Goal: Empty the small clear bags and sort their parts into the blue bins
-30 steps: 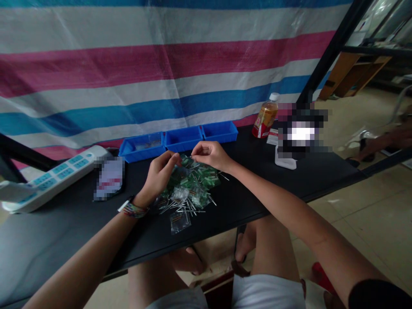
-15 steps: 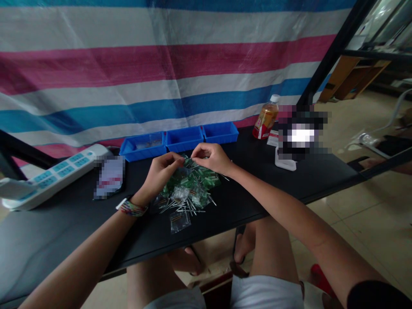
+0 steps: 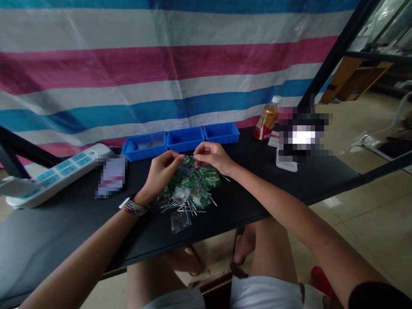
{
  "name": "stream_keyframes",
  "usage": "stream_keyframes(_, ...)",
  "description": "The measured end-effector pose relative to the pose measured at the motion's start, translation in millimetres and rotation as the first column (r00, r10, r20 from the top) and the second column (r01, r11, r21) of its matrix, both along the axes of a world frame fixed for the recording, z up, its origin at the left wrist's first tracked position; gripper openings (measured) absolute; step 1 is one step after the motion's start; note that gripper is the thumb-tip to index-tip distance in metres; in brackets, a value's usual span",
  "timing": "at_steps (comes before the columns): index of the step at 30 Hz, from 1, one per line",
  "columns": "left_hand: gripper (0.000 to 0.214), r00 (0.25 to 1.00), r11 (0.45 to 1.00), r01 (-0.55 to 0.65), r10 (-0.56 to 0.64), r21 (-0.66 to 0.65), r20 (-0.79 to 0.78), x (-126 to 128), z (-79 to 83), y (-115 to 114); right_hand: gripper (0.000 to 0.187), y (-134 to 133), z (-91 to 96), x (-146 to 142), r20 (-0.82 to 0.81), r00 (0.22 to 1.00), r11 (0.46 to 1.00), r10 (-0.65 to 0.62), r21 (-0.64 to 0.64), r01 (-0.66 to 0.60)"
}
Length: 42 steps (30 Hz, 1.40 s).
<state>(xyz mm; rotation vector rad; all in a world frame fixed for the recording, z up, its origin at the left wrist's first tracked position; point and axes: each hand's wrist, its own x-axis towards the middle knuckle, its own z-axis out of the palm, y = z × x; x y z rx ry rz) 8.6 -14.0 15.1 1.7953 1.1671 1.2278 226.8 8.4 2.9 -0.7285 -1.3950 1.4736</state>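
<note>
Over the far side of a mixed pile, my left hand (image 3: 165, 171) and my right hand (image 3: 213, 157) face each other, fingertips pinched a short way apart. Whatever sits in either pinch is too small to make out; a thin pale bit shows between them. Beneath lies the pile: green pieces (image 3: 207, 178), clear plastic bags (image 3: 180, 194) and thin silvery rods (image 3: 188, 208) with pointed-looking ends. Nearer the table's front edge rests a small clear bag (image 3: 180, 222) with brass-coloured pins inside.
Behind the pile stand three blue bins in a row; the left bin (image 3: 144, 146) holds clear bags. A white power strip (image 3: 61, 174) and a blurred-out phone-like object (image 3: 112, 177) lie left. At right are a drink bottle (image 3: 267, 119) and a white case (image 3: 286, 163) on the black table (image 3: 244, 195).
My right hand's fingers have shifted slightly, with the lower ones curled further down. My left hand stays almost in place. The whole view has moved a little.
</note>
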Motion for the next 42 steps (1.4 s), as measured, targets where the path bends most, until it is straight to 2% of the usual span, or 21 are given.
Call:
stream_keyframes(6, 0.034, 0.999, 0.999, 0.047, -0.047, -0.024, 0.007, -1.6, -0.4, -0.7, 0.035, -0.8, 1.3, -1.8, 0.030, 0.999, 0.998, -0.009, 0.064, 0.007)
stream_keyframes(14, 0.029, 1.000, 1.000, 0.024, -0.024, 0.005, 0.009, 0.5, 3.9, -4.0, 0.036, -4.8, 5.8, 0.3, 0.036, 0.999, 1.000, 0.002, -0.017, -0.001)
stream_keyframes(19, 0.029, 1.000, 1.000, 0.018, -0.018, -0.005, -0.002, 1.5, 6.0, -5.3, 0.038, -1.0, 2.4, 1.0, 0.044, 0.999, 0.999, 0.030, -0.022, -0.029)
stream_keyframes(23, 0.026, 0.999, 1.000, 0.018, -0.019, 0.014, 0.049, 0.7, 8.9, -4.8, 0.034, 8.8, 1.9, -1.1, -0.073, 0.991, 0.994, -0.110, -0.011, 0.109)
stream_keyframes(25, 0.024, 0.998, 0.999, 0.020, -0.022, 0.027, 0.063, 0.0, 9.4, -3.8, 0.039, 13.0, 2.5, -0.7, -0.126, 0.978, 0.985, -0.168, -0.052, 0.162)
stream_keyframes(28, 0.023, 0.998, 0.999, 0.032, -0.033, 0.024, 0.057, -0.3, 8.3, -2.5, 0.049, 16.0, 0.9, 2.7, -0.096, 0.980, 0.980, -0.176, -0.112, 0.165)
stream_keyframes(30, 0.022, 0.998, 0.999, 0.033, -0.033, 0.011, 0.056, 0.2, 6.9, -1.9, 0.038, 16.5, -2.7, 5.5, -0.032, 0.983, 0.978, -0.181, -0.109, 0.177)
stream_keyframes(34, 0.021, 0.999, 1.000, 0.012, -0.012, 0.000, 0.031, -0.1, 4.8, -1.0, 0.016, 18.2, -10.0, 8.6, 0.120, 0.961, 0.968, -0.250, 0.028, 0.248)
stream_keyframes(37, 0.022, 0.999, 1.000, -0.003, 0.002, -0.017, -0.035, -3.0, 3.1, 0.1, 0.011, 19.2, -11.4, 10.9, 0.260, 0.903, 0.930, -0.342, 0.234, 0.285)
stream_keyframes(39, 0.024, 0.991, 1.000, -0.004, 0.002, -0.009, -0.133, -5.4, 0.4, 0.9, 0.012, 18.4, -10.7, 13.6, 0.379, 0.831, 0.883, -0.407, 0.397, 0.251)
stream_keyframes(42, 0.032, 0.927, 0.994, 0.018, 0.024, 0.109, -0.373, -7.8, -6.8, 2.3, 0.018, 15.4, -10.0, 17.9, 0.532, 0.702, 0.808, -0.472, 0.579, 0.105)
